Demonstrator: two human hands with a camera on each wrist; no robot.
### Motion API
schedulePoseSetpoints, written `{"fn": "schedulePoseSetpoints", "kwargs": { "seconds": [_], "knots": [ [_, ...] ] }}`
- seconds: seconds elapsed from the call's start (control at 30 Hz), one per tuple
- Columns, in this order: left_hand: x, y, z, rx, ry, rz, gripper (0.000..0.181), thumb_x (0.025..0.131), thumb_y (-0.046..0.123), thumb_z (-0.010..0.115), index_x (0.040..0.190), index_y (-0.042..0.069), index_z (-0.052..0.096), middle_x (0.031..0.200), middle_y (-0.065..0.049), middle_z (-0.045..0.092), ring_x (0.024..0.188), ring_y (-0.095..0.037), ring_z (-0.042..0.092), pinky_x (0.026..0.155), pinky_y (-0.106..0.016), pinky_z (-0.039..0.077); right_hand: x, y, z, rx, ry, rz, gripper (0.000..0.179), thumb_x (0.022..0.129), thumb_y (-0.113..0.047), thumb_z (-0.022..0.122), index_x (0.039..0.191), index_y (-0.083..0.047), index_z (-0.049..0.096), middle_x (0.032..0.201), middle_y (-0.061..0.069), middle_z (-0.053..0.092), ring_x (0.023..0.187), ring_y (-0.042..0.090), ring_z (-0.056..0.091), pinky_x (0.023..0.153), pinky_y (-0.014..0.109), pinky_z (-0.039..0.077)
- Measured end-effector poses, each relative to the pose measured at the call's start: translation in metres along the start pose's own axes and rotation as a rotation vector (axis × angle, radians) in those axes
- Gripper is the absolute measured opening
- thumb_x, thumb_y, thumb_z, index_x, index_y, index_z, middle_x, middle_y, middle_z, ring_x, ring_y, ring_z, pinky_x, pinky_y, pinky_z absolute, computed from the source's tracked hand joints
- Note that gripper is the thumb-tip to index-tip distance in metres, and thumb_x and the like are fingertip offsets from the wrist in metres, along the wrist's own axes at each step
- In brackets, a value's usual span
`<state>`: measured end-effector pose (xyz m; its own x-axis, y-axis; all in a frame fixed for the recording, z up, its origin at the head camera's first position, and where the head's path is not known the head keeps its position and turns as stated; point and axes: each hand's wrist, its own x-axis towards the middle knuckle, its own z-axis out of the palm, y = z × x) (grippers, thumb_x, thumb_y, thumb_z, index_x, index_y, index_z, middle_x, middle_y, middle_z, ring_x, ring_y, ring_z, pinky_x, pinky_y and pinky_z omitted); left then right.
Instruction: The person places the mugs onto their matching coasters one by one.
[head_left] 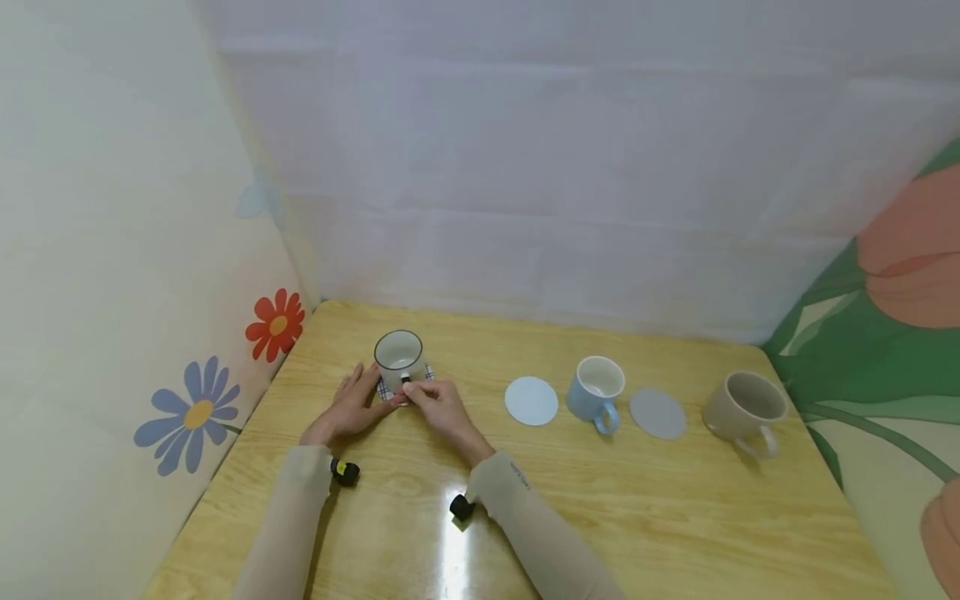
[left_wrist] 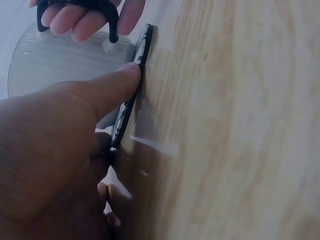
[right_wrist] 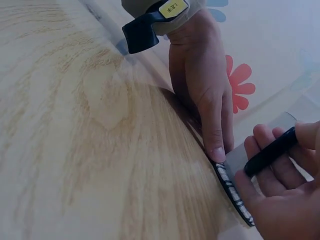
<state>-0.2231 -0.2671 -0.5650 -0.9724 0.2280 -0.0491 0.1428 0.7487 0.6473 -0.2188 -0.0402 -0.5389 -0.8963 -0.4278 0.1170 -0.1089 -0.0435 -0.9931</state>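
A pale, clear-looking mug (head_left: 390, 373) with a dark rim and black handle (right_wrist: 270, 152) stands on a checked coaster (head_left: 431, 372) at the table's left. My right hand (head_left: 442, 410) holds this mug by the handle, fingers curled through it and thumb on top. At the coaster's left side lies my left hand (head_left: 351, 410), its fingers extended. The left thumb (left_wrist: 112, 90) touches the coaster's edge, close to the mug's base. In the right wrist view, the same thumb (right_wrist: 215, 142) meets the near end of the coaster (right_wrist: 234, 196).
Right of the hands, a round pale-blue coaster (head_left: 531, 401) lies beside a blue mug (head_left: 585, 400). A round grey coaster (head_left: 657, 413) and a beige mug (head_left: 723, 410) are farther right. White sheeting (head_left: 525, 167) hangs behind the wooden table (head_left: 600, 517); flowered panels flank it.
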Motion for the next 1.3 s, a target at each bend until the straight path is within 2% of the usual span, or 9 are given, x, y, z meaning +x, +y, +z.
{"fn": "schedulePoseSetpoints", "kwargs": {
  "seconds": [0.17, 0.27, 0.4, 0.57, 0.77, 0.93, 1.07, 1.3],
  "knots": [
    [-0.003, -0.001, 0.000, 0.006, -0.006, -0.001, 0.088, 0.104, 0.049, 0.067, 0.172, 0.015, 0.021, 0.178, -0.021, 0.014, 0.163, -0.052, -0.005, 0.131, -0.070, -0.006, -0.002, 0.000, 0.000, -0.156, 0.051, 0.038, 0.026, 0.106, -0.022, 0.069, 0.107, 0.000, 0.083, 0.108, 0.015, 0.082, 0.100, 0.013, 0.070, 0.092, 0.022, 0.054],
    [-0.005, 0.003, -0.001, 0.003, -0.003, 0.002, 0.085, 0.104, 0.042, 0.068, 0.171, 0.013, 0.024, 0.177, -0.024, 0.015, 0.163, -0.054, -0.003, 0.131, -0.070, -0.005, -0.004, -0.002, 0.000, -0.186, 0.073, 0.052, 0.024, 0.105, -0.024, 0.071, 0.106, -0.004, 0.084, 0.109, 0.011, 0.083, 0.095, 0.006, 0.065, 0.090, 0.023, 0.053],
    [-0.008, 0.013, -0.005, -0.016, 0.004, 0.008, 0.083, 0.104, 0.035, 0.070, 0.170, 0.009, 0.026, 0.175, -0.030, 0.017, 0.160, -0.060, -0.002, 0.129, -0.074, -0.004, -0.005, -0.008, 0.000, -0.211, 0.091, 0.069, 0.025, 0.103, -0.026, 0.073, 0.108, -0.005, 0.084, 0.111, 0.010, 0.082, 0.099, 0.009, 0.067, 0.092, 0.028, 0.056],
    [-0.012, 0.022, -0.009, -0.013, -0.003, -0.015, 0.083, 0.105, 0.032, 0.070, 0.170, 0.007, 0.025, 0.175, -0.029, 0.017, 0.161, -0.058, -0.001, 0.130, -0.072, -0.003, -0.007, -0.014, -0.004, -0.264, 0.083, 0.102, 0.028, 0.103, -0.033, 0.073, 0.111, -0.009, 0.084, 0.116, 0.007, 0.082, 0.109, 0.016, 0.071, 0.099, 0.035, 0.059],
    [-0.012, 0.023, -0.011, -0.002, -0.007, -0.031, 0.082, 0.105, 0.031, 0.069, 0.169, 0.006, 0.025, 0.175, -0.028, 0.016, 0.161, -0.057, -0.001, 0.131, -0.070, -0.002, -0.010, -0.020, -0.010, -0.287, 0.063, 0.068, 0.030, 0.105, -0.031, 0.070, 0.117, -0.006, 0.082, 0.117, 0.010, 0.081, 0.111, 0.022, 0.074, 0.097, 0.035, 0.061],
    [-0.011, 0.023, -0.013, -0.007, -0.013, -0.051, 0.081, 0.104, 0.032, 0.070, 0.169, 0.007, 0.028, 0.176, -0.026, 0.016, 0.162, -0.056, 0.001, 0.130, -0.072, 0.001, -0.016, -0.030, -0.015, -0.289, 0.049, 0.065, 0.032, 0.106, -0.029, 0.068, 0.124, -0.004, 0.078, 0.125, 0.014, 0.078, 0.120, 0.029, 0.073, 0.106, 0.044, 0.059],
    [-0.013, 0.024, -0.015, -0.003, -0.006, -0.067, 0.080, 0.104, 0.032, 0.070, 0.168, 0.005, 0.030, 0.175, -0.026, 0.021, 0.162, -0.055, 0.007, 0.130, -0.072, 0.008, -0.020, -0.036, -0.019, -0.303, 0.039, 0.075, 0.034, 0.107, -0.030, 0.066, 0.127, -0.004, 0.077, 0.129, 0.014, 0.077, 0.122, 0.032, 0.072, 0.107, 0.049, 0.058],
    [-0.018, 0.027, -0.021, 0.030, 0.034, -0.033, 0.078, 0.103, 0.030, 0.072, 0.163, -0.004, 0.034, 0.168, -0.033, 0.032, 0.156, -0.056, 0.027, 0.128, -0.071, 0.021, -0.029, -0.045, -0.028, -0.303, -0.009, 0.069, 0.038, 0.109, -0.034, 0.063, 0.133, -0.007, 0.073, 0.134, 0.009, 0.074, 0.121, 0.029, 0.070, 0.103, 0.048, 0.060]
  ]
}}
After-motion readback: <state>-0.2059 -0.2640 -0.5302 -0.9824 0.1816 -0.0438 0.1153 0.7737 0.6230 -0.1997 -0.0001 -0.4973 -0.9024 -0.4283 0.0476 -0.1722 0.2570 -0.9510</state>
